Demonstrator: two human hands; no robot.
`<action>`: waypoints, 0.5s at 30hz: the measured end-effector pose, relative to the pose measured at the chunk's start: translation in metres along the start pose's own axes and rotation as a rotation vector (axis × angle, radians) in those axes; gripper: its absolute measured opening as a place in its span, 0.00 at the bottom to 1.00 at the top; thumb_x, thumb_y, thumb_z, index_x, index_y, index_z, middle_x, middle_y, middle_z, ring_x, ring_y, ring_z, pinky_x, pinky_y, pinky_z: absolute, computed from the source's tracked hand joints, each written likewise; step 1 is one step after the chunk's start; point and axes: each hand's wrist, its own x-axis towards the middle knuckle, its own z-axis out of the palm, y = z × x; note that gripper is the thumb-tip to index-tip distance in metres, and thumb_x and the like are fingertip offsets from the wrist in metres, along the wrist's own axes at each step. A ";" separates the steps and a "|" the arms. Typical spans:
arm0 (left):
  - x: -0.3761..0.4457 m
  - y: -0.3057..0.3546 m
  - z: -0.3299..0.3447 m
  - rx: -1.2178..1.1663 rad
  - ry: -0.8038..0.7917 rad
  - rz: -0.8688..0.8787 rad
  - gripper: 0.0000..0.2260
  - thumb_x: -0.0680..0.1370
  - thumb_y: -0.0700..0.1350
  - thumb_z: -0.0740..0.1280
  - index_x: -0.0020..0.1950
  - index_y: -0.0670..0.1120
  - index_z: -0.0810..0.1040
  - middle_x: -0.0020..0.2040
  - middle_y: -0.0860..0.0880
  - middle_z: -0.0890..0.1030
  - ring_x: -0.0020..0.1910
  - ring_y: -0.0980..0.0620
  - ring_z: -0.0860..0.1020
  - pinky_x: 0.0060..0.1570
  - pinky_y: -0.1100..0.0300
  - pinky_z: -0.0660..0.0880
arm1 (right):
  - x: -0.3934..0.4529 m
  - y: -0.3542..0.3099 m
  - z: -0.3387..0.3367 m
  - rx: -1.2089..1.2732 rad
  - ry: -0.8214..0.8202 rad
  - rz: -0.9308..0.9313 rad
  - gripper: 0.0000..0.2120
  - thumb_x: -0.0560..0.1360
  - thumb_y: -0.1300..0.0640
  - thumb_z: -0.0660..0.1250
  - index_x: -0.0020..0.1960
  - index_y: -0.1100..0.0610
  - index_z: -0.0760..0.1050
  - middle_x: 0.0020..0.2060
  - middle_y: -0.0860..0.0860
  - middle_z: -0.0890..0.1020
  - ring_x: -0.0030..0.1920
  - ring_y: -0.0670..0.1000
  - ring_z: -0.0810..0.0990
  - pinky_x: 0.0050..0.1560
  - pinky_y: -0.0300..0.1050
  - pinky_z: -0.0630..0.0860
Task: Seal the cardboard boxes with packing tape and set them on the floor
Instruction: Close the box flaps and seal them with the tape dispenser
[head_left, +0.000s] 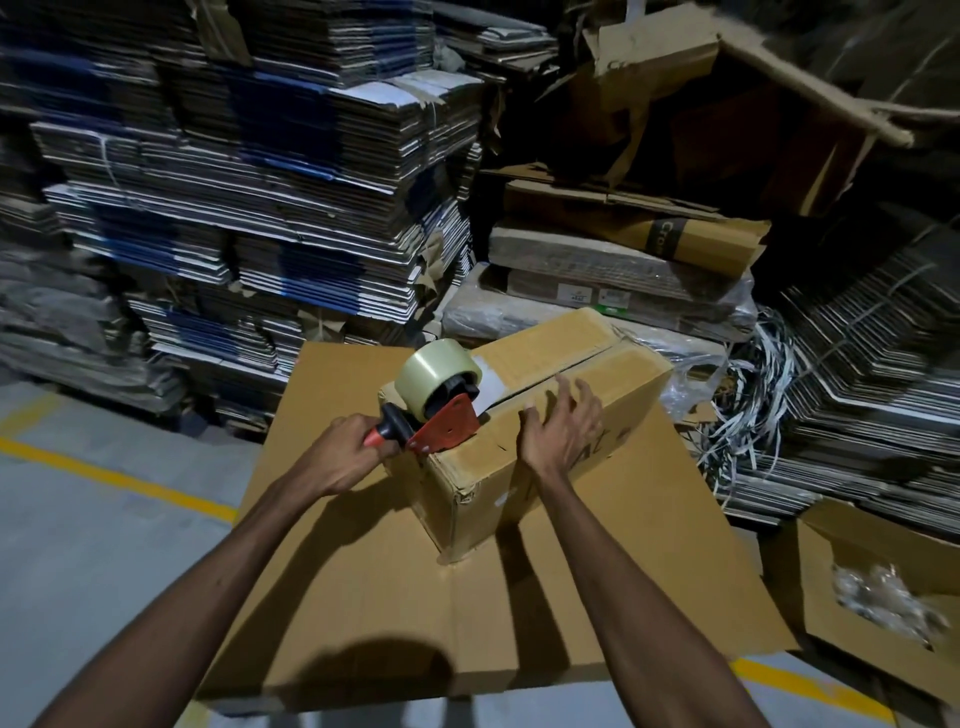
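Observation:
A brown cardboard box (561, 358) stands on a large flat cardboard sheet (374, 582). Its top flaps are closed, with a dark seam running along the middle. My left hand (343, 457) grips the black and red handle of a red tape dispenser (441, 415) carrying a roll of clear tape. The dispenser sits at the near end of the box's top seam, and a short strip of tape lies on the seam behind it. My right hand (563, 426) presses with spread fingers on the box's near right top edge.
Tall stacks of flattened cartons (249, 197) fill the back and left. Torn cartons and wrapped bundles (623, 270) lie behind the box. White strapping (748, 405) is tangled at the right. An open box with plastic (883, 587) sits at the lower right. Grey floor with yellow lines (104, 478) is at the left.

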 end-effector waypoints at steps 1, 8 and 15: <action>-0.001 -0.001 0.002 -0.011 0.003 0.000 0.09 0.81 0.48 0.69 0.41 0.47 0.78 0.32 0.53 0.77 0.30 0.55 0.72 0.35 0.57 0.68 | -0.008 -0.005 0.001 0.095 -0.001 0.119 0.40 0.76 0.52 0.76 0.83 0.50 0.59 0.82 0.53 0.52 0.81 0.59 0.51 0.77 0.55 0.52; 0.002 -0.008 0.005 -0.074 -0.007 -0.020 0.08 0.80 0.46 0.70 0.41 0.48 0.78 0.33 0.52 0.78 0.30 0.54 0.74 0.36 0.54 0.71 | -0.017 -0.002 0.008 0.465 -0.100 0.249 0.60 0.73 0.67 0.78 0.84 0.55 0.35 0.81 0.48 0.33 0.80 0.52 0.57 0.65 0.32 0.61; 0.005 -0.001 0.009 -0.111 -0.032 -0.012 0.06 0.81 0.46 0.70 0.44 0.47 0.79 0.34 0.51 0.78 0.29 0.58 0.74 0.33 0.56 0.71 | 0.000 0.010 -0.005 0.472 -0.230 0.153 0.61 0.72 0.66 0.79 0.84 0.53 0.35 0.81 0.51 0.30 0.82 0.55 0.52 0.70 0.38 0.61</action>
